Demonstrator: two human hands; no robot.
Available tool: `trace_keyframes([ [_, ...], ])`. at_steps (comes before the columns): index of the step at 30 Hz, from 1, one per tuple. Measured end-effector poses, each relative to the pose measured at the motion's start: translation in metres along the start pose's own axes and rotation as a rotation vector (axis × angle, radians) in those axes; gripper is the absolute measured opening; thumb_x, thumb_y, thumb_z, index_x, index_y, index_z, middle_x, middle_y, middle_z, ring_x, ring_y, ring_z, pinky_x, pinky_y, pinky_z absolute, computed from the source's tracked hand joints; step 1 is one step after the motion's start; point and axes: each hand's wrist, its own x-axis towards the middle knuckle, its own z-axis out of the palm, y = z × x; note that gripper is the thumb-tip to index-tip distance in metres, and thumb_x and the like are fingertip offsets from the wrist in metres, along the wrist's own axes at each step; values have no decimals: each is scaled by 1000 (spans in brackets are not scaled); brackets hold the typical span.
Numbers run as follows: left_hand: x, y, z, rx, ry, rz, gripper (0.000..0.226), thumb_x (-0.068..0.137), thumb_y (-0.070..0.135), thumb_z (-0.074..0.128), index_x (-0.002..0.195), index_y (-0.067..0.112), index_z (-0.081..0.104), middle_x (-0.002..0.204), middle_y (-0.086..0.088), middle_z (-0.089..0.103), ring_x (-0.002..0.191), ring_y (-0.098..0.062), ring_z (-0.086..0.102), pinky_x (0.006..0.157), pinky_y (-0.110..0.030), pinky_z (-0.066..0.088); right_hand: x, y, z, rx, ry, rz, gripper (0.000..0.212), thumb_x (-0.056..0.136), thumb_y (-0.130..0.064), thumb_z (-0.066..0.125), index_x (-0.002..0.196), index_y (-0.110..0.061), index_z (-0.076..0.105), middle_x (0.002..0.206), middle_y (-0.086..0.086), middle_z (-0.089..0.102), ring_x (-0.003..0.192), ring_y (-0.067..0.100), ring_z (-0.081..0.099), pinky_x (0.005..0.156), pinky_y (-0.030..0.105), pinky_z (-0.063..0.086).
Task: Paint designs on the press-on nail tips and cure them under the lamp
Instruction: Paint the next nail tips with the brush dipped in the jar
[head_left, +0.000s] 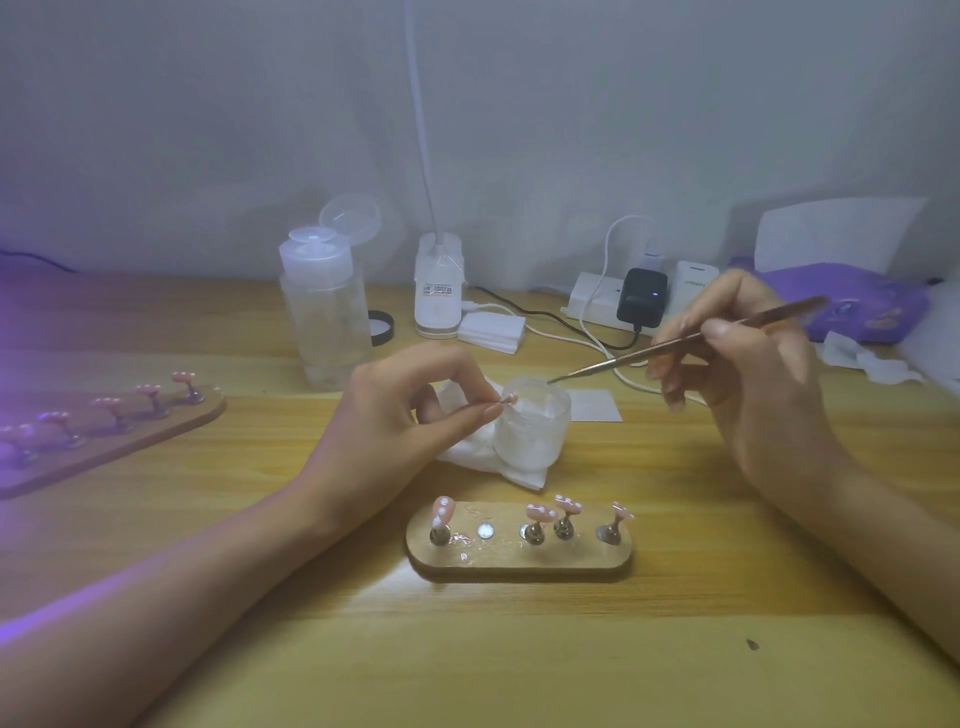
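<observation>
- Left hand, mid-surface: fingers pinch one pink tip just beside the jar.
- Right hand: fingers grip a brush, its point at the jar's rim.
- Jar: frosted, open, standing on a tissue.
- Holder, near edge, middle: four pink tips on stands, one bare silver disc.
- Second holder, left edge: five tips in violet light.
- Bottle, far side: clear, cap flipped open.
- Lamp base, far edge: label print too blurred to read.
- Charger, far edge: grey lettering, illegible.

Left hand pinching nail tip, right hand holding brush
</observation>
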Motion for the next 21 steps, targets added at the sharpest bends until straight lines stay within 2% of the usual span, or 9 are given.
trace_keyframes([
  [3, 0, 0, 0, -1, -10, 3, 12, 85, 18, 76, 77, 17, 66, 86, 9, 66, 46, -7, 38, 52, -11, 35, -3, 0, -1, -71, -62, -92, 29, 85, 3, 36, 78, -17, 55, 71, 3, 64, 60, 22, 59, 48, 24, 46],
  [9, 1, 0, 0, 3, -16, 2, 12, 86, 15, 76, 78, 15, 66, 88, 6, 66, 46, -8, 38, 52, -12, 35, -1, 0, -6, -51, 28, -103, 21, 79, 4, 35, 72, -10, 48, 62, 3, 59, 51, 22, 54, 44, 19, 38],
  [14, 0, 1, 0, 37, -11, 11, 12, 86, 16, 76, 79, 16, 67, 87, 5, 65, 47, -6, 40, 52, -10, 34, -2, 6, 10, 197, 209, 180, 22, 98, -18, 50, 77, -21, 48, 59, 1, 63, 50, 10, 54, 44, 16, 39],
  [16, 1, 1, 1, 33, -9, 12, 11, 86, 18, 75, 79, 17, 67, 87, 5, 65, 47, -6, 40, 52, -10, 34, -7, 12, 20, 238, 213, 284, 18, 91, -29, 55, 78, -19, 46, 58, 2, 64, 48, 9, 52, 43, 16, 40],
  [21, 1, 0, 1, 40, -8, 12, 12, 87, 13, 76, 79, 15, 68, 87, 3, 65, 46, -7, 40, 52, -10, 33, -11, 18, 27, 276, 235, 384, 25, 101, -24, 49, 77, -20, 50, 57, 2, 62, 47, 9, 50, 44, 15, 40],
])
